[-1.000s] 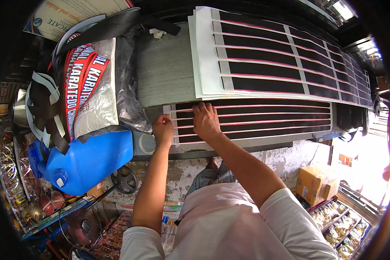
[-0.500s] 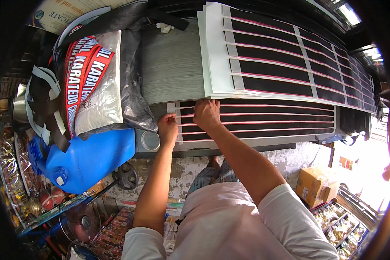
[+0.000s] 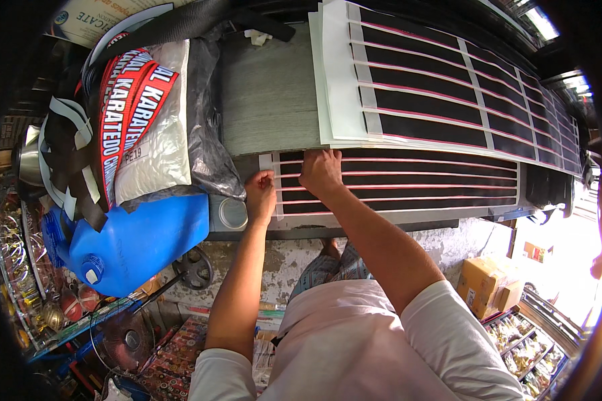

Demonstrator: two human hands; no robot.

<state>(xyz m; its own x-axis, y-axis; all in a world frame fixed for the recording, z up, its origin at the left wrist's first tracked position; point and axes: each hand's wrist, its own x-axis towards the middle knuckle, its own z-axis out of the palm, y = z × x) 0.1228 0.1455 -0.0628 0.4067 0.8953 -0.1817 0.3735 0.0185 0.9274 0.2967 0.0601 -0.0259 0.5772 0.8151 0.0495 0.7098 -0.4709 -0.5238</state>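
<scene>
Striped sheet point(image 3: 408, 187), black with thin pink lines, flat on grey worktop point(image 3: 267, 93), near edge. Left hand point(image 3: 261, 197) at sheet's left white margin, fingers pinched together on that edge. Right hand point(image 3: 321, 172) just right of left hand, palm down on stripes, fingers flat and together, clamping nothing. Stack of similar sheets point(image 3: 448, 87) behind striped sheet, overlapping its far edge. Blue jerrycan point(image 3: 134, 240) left of sheet.

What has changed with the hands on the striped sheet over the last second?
Little. The left hand has stayed pinching the near striped sheet at its left end, and the right hand has stayed pressed flat on it just beside. Neither took hold or let go. The stacked sheets and blue jerrycan have not moved.
</scene>
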